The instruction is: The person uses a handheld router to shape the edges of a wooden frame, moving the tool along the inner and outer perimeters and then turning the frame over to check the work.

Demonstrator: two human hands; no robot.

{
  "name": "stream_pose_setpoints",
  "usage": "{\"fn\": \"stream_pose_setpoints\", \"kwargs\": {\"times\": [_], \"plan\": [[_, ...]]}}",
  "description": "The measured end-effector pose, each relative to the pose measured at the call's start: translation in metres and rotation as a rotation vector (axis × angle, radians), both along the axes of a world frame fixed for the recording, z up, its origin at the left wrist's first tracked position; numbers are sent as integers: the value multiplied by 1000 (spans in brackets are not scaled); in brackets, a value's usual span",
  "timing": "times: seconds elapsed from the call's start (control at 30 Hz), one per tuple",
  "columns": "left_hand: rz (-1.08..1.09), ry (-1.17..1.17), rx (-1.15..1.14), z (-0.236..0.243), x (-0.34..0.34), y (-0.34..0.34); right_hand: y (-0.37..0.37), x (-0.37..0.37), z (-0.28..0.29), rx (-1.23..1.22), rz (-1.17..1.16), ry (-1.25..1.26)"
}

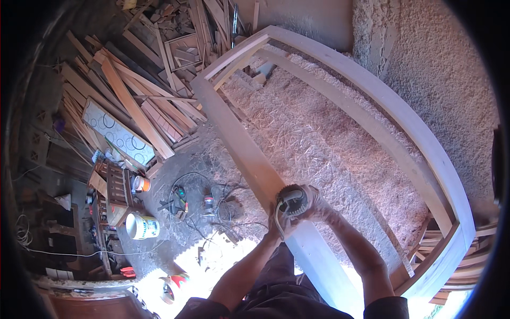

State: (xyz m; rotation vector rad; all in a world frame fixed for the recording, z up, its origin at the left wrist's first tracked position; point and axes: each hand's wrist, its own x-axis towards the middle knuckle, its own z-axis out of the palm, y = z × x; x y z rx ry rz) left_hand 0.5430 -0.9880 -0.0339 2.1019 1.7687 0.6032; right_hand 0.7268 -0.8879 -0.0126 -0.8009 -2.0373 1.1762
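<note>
A dark, round-topped power tool with a pale cord stands on the near board of a large wooden frame. I cannot tell its exact kind, since its lower part is hidden. My left hand wraps its left side, fingers closed. From the right, my right hand grips the other side of the tool. The frame has long side rails and an inner curved rail, and it stands above a floor covered in wood shavings.
Piled planks and offcuts lie at the far left, with a patterned panel among them. A white bucket, an orange-and-white tub, corded tools and loose cables lie on the floor to the left. A rough wall rises at the right.
</note>
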Motion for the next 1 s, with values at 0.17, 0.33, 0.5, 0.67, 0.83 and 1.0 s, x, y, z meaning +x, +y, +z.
{"fn": "stream_pose_setpoints", "kwargs": {"times": [0.17, 0.33, 0.5, 0.67, 0.83, 1.0], "plan": [[64, -761, -286, -60, 33, -53, -53, 41, 11, -48, 60, 14], [183, -1095, -368, -65, 75, -99, -93, 80, 1, 58, -20, -22], [177, -471, 3, -61, 87, -115, -119, 101, 7, 0, 24, -70], [128, -303, 2, -51, 92, -115, -110, 94, -10, 152, 28, -100], [216, -782, -248, -58, 74, -97, -91, 76, -6, 70, 21, 29], [251, -719, -253, -65, 60, -76, -62, 59, 8, 100, 188, 68]]}}
